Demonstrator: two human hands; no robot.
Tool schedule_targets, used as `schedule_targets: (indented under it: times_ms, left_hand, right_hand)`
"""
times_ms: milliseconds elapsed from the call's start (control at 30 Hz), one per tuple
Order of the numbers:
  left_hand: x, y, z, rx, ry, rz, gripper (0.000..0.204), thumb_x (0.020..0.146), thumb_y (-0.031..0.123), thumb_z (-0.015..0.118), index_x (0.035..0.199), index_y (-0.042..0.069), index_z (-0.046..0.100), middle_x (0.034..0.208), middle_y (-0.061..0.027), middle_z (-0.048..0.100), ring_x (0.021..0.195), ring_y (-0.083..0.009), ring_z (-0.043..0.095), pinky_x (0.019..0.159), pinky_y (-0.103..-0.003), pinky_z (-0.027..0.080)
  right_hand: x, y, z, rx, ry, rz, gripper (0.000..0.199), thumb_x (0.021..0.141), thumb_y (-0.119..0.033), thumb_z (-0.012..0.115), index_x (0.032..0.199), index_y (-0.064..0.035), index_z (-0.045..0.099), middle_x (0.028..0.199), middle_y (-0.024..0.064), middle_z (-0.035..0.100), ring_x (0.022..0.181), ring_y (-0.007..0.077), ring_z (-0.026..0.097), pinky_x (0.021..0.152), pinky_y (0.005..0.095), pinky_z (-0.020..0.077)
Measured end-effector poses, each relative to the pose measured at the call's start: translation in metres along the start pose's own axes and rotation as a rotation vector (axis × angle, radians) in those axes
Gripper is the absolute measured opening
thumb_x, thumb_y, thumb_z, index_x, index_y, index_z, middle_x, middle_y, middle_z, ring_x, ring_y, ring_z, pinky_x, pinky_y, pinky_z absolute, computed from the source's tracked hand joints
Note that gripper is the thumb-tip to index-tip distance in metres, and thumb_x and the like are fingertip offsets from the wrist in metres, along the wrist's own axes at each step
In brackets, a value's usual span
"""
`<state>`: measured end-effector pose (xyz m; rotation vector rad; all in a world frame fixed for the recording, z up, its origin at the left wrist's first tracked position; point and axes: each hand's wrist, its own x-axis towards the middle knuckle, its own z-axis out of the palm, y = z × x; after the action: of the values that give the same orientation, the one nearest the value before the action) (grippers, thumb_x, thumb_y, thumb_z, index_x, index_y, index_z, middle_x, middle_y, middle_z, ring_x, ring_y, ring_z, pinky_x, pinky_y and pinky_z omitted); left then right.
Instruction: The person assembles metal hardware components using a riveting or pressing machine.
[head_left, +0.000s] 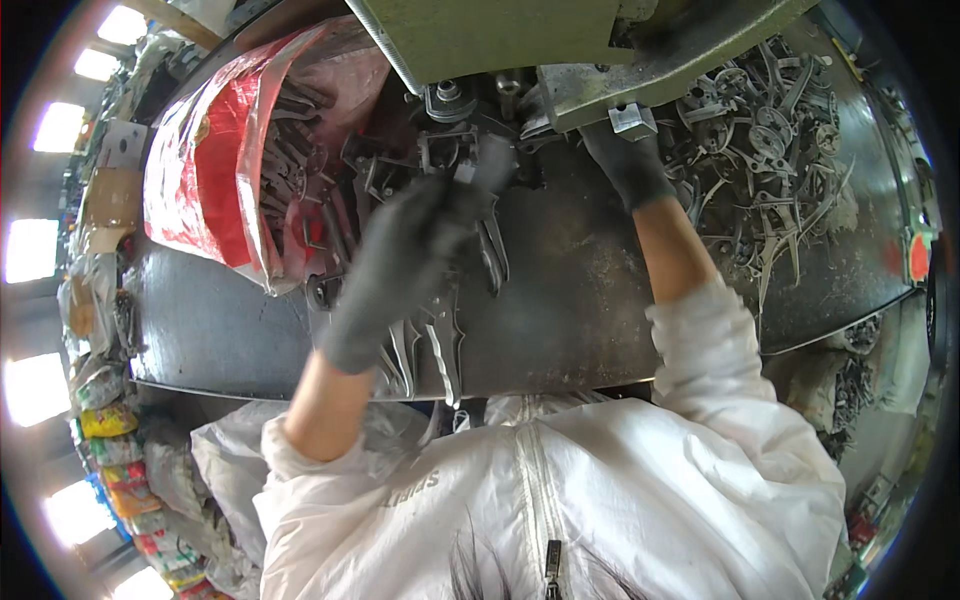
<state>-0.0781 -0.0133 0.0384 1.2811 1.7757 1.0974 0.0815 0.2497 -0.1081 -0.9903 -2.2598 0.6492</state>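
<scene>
My left hand [410, 240], in a dark grey glove, is over grey metal handle-shaped pieces [444, 345] in front of the machine [490, 40]. It is smeared by motion, so its fingers and anything in them cannot be made out. My right hand [628, 168], gloved the same way, reaches under the machine's right arm beside a small bright metal block [632, 122]. Its fingers are hidden there. Between the hands, a round bolt-like fitting [447, 92] sits at the machine's front, with metal parts close below it.
A red and white plastic sack [215, 165] of metal parts lies open at the left of the dark metal table [560, 340]. Many loose grey metal pieces [770, 150] are heaped at the right. Bags and boxes [110, 200] line the far left.
</scene>
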Motion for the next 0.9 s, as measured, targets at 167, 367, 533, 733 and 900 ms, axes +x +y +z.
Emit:
schedule_targets:
  times_ms: [167,367,533,733,900]
  left_hand:
    - [0.031,-0.045,0.049,0.635,-0.055,0.5,0.037,0.102,0.024,0.062,0.127,-0.004,0.06,0.11,-0.0193,0.07,0.09,-0.0334,0.069,0.077,-0.039,0.053]
    - [0.046,-0.043,0.052,0.392,0.018,0.035,0.035,0.106,0.021,0.053,0.129,-0.006,0.058,0.111,-0.024,0.068,0.096,-0.0401,0.067,0.086,-0.042,0.053]
    - [0.055,-0.07,0.046,-0.072,-0.077,-0.025,0.044,0.108,0.028,0.052,0.135,-0.006,0.055,0.116,-0.0175,0.069,0.097,-0.031,0.069,0.087,-0.039,0.057]
    - [0.065,-0.07,0.039,0.16,-0.144,0.388,0.042,0.106,0.024,0.052,0.137,-0.004,0.053,0.129,-0.0221,0.062,0.111,-0.034,0.063,0.097,-0.042,0.054]
    - [0.069,-0.077,0.028,0.593,-0.217,0.47,0.042,0.096,0.016,0.056,0.133,-0.003,0.055,0.124,-0.0253,0.061,0.122,-0.0403,0.056,0.106,-0.045,0.047]
  right_hand:
    - [0.015,0.042,0.015,-0.334,0.145,-0.217,0.035,0.101,-0.02,0.058,0.133,-0.0057,0.06,0.127,0.0133,0.067,0.107,0.0306,0.069,0.092,0.0381,0.0556]
    - [-0.031,-0.032,-0.091,0.586,0.159,0.343,0.021,0.097,-0.017,0.068,0.113,-0.0041,0.071,0.092,0.0079,0.073,0.082,0.0214,0.071,0.074,0.0334,0.0575]
    - [-0.065,-0.101,-0.092,1.061,-0.163,0.65,0.023,0.094,-0.011,0.07,0.116,-0.0027,0.071,0.094,0.0057,0.072,0.078,0.0112,0.065,0.069,0.0283,0.0541]
    - [-0.074,-0.092,-0.068,0.908,-0.176,0.419,0.036,0.092,-0.005,0.067,0.128,-0.0014,0.065,0.105,0.0054,0.071,0.089,0.0087,0.064,0.076,0.0266,0.0529]
    - [-0.077,-0.095,-0.052,0.88,-0.234,0.373,0.04,0.091,-0.005,0.068,0.131,0.0007,0.061,0.103,0.0053,0.069,0.086,0.0098,0.063,0.074,0.0277,0.053]
